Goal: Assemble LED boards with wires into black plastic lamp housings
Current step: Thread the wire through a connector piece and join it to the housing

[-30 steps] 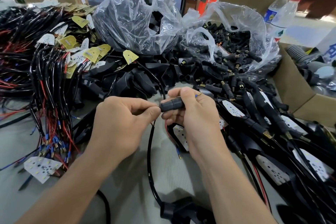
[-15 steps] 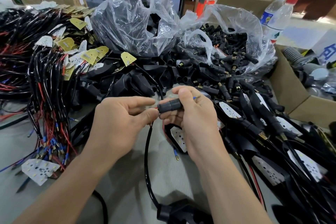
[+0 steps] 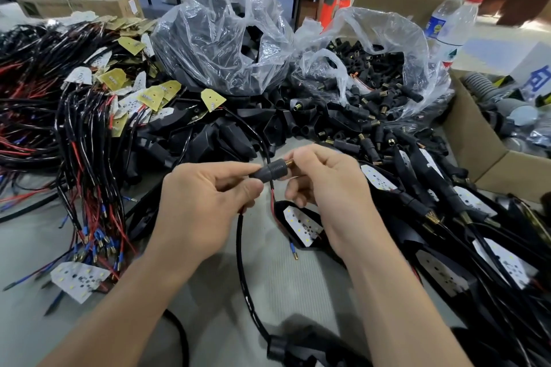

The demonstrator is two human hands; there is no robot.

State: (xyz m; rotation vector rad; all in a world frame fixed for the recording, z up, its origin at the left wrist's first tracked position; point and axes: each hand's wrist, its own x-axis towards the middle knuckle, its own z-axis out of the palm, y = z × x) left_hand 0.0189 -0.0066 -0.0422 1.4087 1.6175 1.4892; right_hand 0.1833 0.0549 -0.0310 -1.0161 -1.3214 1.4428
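Both hands meet at mid-table over a black ribbed stem (image 3: 272,172) with a brass threaded tip. My left hand (image 3: 205,202) pinches its left end between thumb and forefinger. My right hand (image 3: 325,188) curls round its right end, near the brass thread. A black cable (image 3: 243,271) hangs from my left hand down to a black housing (image 3: 286,347) at the bottom edge. Red wires drop from the stem toward a black housing with a white LED board (image 3: 302,225) lying just below my right hand.
Wired LED boards (image 3: 77,277) and red-black harnesses (image 3: 89,158) pile up on the left. Loose black housings (image 3: 214,140) lie behind my hands. Two plastic bags (image 3: 226,39) of black parts stand at the back. Assembled lamps (image 3: 447,217) fill the right, beside a cardboard box (image 3: 477,140) and bottles (image 3: 450,27).
The stem now sits further through my right fingers, with its brass threaded tip showing. Both hands stay in nearly the same place.
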